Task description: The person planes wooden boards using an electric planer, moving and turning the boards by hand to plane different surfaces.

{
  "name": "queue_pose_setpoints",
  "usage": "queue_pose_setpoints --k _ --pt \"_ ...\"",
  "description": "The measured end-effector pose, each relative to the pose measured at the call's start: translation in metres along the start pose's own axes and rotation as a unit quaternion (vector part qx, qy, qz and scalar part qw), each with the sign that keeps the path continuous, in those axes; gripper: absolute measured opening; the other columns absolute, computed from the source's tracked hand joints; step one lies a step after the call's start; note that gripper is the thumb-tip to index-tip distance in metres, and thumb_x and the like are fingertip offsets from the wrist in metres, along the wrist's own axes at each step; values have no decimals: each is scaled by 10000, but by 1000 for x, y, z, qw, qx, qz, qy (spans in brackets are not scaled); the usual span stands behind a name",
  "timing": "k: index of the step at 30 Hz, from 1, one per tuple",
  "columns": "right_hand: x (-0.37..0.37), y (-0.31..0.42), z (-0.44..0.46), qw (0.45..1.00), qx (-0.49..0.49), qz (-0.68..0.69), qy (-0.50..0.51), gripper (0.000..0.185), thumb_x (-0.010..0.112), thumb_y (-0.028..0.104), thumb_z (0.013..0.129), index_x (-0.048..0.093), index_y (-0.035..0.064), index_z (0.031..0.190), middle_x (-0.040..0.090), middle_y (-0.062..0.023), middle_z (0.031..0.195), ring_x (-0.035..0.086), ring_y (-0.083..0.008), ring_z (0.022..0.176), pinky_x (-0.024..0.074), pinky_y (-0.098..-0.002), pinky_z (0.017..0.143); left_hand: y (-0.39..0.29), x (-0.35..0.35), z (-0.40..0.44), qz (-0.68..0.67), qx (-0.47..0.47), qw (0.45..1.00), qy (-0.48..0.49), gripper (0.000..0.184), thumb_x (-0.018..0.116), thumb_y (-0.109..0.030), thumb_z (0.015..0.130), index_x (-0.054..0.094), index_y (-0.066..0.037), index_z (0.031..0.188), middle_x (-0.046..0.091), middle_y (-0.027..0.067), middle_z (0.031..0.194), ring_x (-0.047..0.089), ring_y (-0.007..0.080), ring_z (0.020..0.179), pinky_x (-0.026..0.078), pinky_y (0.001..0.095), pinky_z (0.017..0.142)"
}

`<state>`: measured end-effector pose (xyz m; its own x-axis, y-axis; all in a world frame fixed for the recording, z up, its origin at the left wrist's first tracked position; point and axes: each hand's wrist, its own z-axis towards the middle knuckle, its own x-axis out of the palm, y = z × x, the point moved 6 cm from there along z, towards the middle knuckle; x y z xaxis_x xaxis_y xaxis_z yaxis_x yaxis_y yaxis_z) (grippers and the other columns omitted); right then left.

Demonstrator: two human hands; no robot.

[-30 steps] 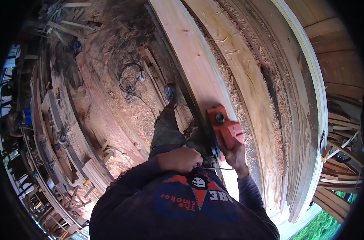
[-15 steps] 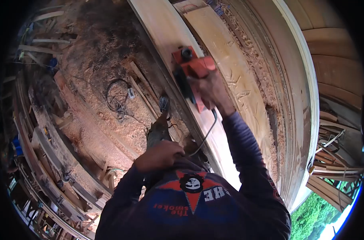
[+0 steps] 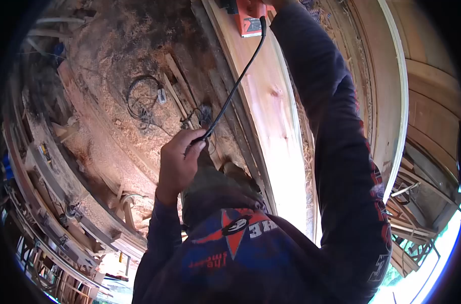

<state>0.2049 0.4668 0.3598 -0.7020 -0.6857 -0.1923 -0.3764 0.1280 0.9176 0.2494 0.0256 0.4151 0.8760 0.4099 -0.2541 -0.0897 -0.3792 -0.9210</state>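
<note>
A red electric planer (image 3: 252, 19) rests on the long pale plank (image 3: 268, 96) at the top edge of the view, partly cut off. My right hand (image 3: 277, 3) is on it with the arm stretched far out; only a sliver of that hand shows. From the planer's rear, a black power cord (image 3: 239, 78) runs down and to the left. My left hand (image 3: 181, 158) pinches this cord between thumb and fingers, in front of my body and left of the plank.
Wood shavings (image 3: 109, 109) cover the ground at left, where a looped cable (image 3: 130, 99) with a plug block (image 3: 161, 96) lies beside narrow strips (image 3: 177, 76). Stacked timber (image 3: 63, 177) lines the far left. More boards (image 3: 377, 96) stand to the right of the plank.
My right hand and the planer have moved forward along the plank to the view's top edge. My left hand has risen from my waist and now grips the cord, which is drawn out longer.
</note>
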Motion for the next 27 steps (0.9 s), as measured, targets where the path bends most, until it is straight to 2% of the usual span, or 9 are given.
queue_pose_setpoints --k 3,4,6,7,13,15,17,18,27 --pt "-10 -20 -100 999 -37 -20 -20 100 633 113 929 717 115 874 633 -10 652 551 -122 496 403 -296 420 25 11 -21 58 14 991 116 220 684 31 878 707 31 1096 717 131 960 706 208 866 540 318 779" --pt "-21 -30 -132 946 14 -323 4 416 603 425 939 691 183 1266 741 -115 1116 722 -278 983 555 -376 825 25 17 -27 68 17 986 152 195 657 -9 863 712 23 1047 712 182 978 706 335 856 553 402 793" --pt "-31 -62 -212 750 -431 -502 -23 403 603 243 901 686 247 1296 707 -85 1220 716 -296 950 582 -390 822 41 35 -43 126 69 965 219 189 664 -16 848 722 9 1026 709 179 955 700 341 876 552 408 808" --pt "-36 -64 -261 838 -285 -464 -23 254 659 241 876 737 176 1110 693 -87 1060 688 -282 983 574 -385 813 47 50 -54 182 114 936 279 183 672 -24 832 731 -6 1004 707 177 932 694 346 895 551 415 823" --pt "-79 -185 -547 940 -19 -337 -48 352 719 336 942 717 89 1193 714 -243 1034 709 -355 935 539 -455 791 73 129 -111 313 75 837 443 258 652 -54 730 713 -19 979 706 176 927 678 383 942 529 481 860" --pt "-88 -200 -632 974 33 -189 -118 309 779 288 918 731 30 1082 691 -218 888 689 -326 730 523 -422 611 65 159 -132 236 93 826 503 241 653 -72 727 703 -21 956 702 178 919 675 389 946 525 494 852" --pt "-87 -219 -710 893 -114 -433 -39 133 786 166 883 747 142 1008 590 -92 770 610 -308 597 430 -408 432 69 191 -152 189 96 833 511 247 632 -78 738 701 -21 968 699 186 915 676 384 958 523 505 847" --pt "-92 -228 -733 941 22 -324 -96 108 774 142 878 740 167 978 606 -104 785 616 -318 604 432 -416 431 64 212 -163 204 104 804 548 246 625 -74 739 700 -20 968 701 190 920 679 383 955 523 506 846" --pt "-107 -212 -650 969 100 -202 -104 234 790 204 890 692 8 973 671 -169 757 675 -270 662 488 -397 531 60 212 -151 249 93 786 558 207 630 -74 747 706 -22 932 705 202 932 683 400 941 536 508 820"
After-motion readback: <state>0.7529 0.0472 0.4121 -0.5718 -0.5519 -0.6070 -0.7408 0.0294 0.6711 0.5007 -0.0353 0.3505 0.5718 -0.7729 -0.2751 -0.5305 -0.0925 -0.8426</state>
